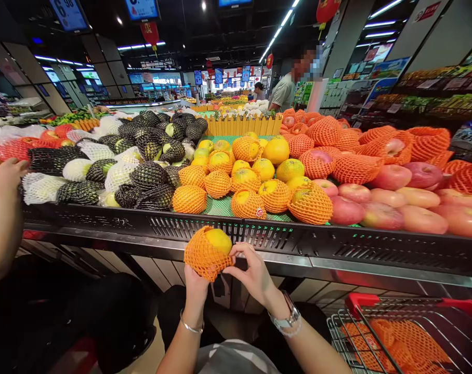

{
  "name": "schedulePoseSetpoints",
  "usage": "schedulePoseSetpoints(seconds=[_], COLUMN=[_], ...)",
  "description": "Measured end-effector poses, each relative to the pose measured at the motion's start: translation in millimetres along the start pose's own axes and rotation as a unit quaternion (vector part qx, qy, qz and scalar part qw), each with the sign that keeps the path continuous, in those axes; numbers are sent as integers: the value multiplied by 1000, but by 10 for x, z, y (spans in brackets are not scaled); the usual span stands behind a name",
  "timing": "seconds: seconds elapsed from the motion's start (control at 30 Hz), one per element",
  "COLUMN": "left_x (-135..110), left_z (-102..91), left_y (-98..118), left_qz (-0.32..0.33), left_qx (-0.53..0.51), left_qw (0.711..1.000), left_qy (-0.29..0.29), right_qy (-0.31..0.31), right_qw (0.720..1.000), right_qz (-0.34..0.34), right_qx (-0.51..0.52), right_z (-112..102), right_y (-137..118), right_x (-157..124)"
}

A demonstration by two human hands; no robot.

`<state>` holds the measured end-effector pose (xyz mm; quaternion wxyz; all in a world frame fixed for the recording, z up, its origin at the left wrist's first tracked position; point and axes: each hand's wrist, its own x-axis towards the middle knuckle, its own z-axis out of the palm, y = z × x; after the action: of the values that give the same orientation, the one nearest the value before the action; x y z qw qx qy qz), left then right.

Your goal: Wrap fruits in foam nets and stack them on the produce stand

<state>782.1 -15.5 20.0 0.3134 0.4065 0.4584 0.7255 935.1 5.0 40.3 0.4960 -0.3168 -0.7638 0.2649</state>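
Observation:
An orange [219, 241] sits in an orange foam net sleeve [202, 254], its upper right side bare. From below, my left hand [196, 280] is closed around the sleeved fruit; part of that hand is hidden behind it. Thumb and fingertips of my right hand [254, 271] pinch the right edge of the sleeve. Both hands are just in front of the black display rail [220, 222]. Beyond the rail lie more oranges [275, 150], some bare and some in nets, on green matting [217, 206].
Black- and white-netted fruit [150, 179] fills the left of the stand; apples [386, 215] and red-netted fruit [356, 167] fill the right. A wire cart [339, 332] is at lower right. Another person's hand [10, 174] reaches in at left. One person [285, 91] stands farther back.

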Motion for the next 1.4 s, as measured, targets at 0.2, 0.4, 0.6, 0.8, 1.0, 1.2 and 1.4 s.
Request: schedulePoseSetpoints(seconds=[0.2, 0.4, 0.6, 0.8, 1.0, 1.2, 1.4], left_x=[36, -101, -200, -263, -245, -335, -104], left_z=[-92, -92, -4, 17, -184, 115, 156], left_y=[-12, -104, -273, -67, 256, -122, -220], left_qz=[-6, -1, 51, 210, 189, 34, 192], left_qx=[50, 27, 117, 299, 153, -3, 42], left_qw=[999, 998, 991, 907, 946, 982, 975], left_qy=[6, -60, 32, -208, -216, -185, -103], right_qy=[-26, 174, 222, 225, 348, 192, 21], right_qw=[999, 978, 916, 802, 784, 898, 960], right_qz=[-29, 11, 148, 279, 258, 179, 97], right_qx=[33, 111, 301, 478, 444, 352, 261], right_z=[-83, 114, 468, 550, 262, 433, 278], right_y=[-5, 81, 69, -14, 156, 117, 143], right_x=[68, -8, -202, -339, -285, -439, -475])
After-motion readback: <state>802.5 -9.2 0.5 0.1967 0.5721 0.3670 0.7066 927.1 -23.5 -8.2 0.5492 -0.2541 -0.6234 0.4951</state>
